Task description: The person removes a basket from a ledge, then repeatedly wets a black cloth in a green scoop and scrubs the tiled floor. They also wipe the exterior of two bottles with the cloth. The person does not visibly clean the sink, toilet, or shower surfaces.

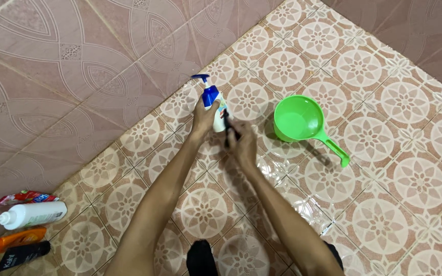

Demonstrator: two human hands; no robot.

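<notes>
Against the wall at far left lie a white pump bottle point(29, 214) on its side, a red packet point(25, 197) above it, an orange tube point(15, 240) and a black tube point(22, 254) below, all bunched together on the patterned tile floor point(415, 179). Further right, near the wall's foot, the left hand point(204, 118) wraps around the lower body of a small white bottle with a blue pump top point(212, 97), fingers closed on it and holding it upright or slightly tilted just above the tiles. Touching it from the right, the right hand point(242, 143) is curled shut on a thin dark stick-like object point(229, 128) whose tip meets the bottle; what that object is cannot be told. To the right again, apart from both hands, a green plastic dipper point(303, 122) sits on the floor with its handle pointing away to the lower right. The bottle looks light and stiff, its plastic likely slick where the tiles gleam wet, so the body is the safe place to hold it, not the slender pump neck
</notes>
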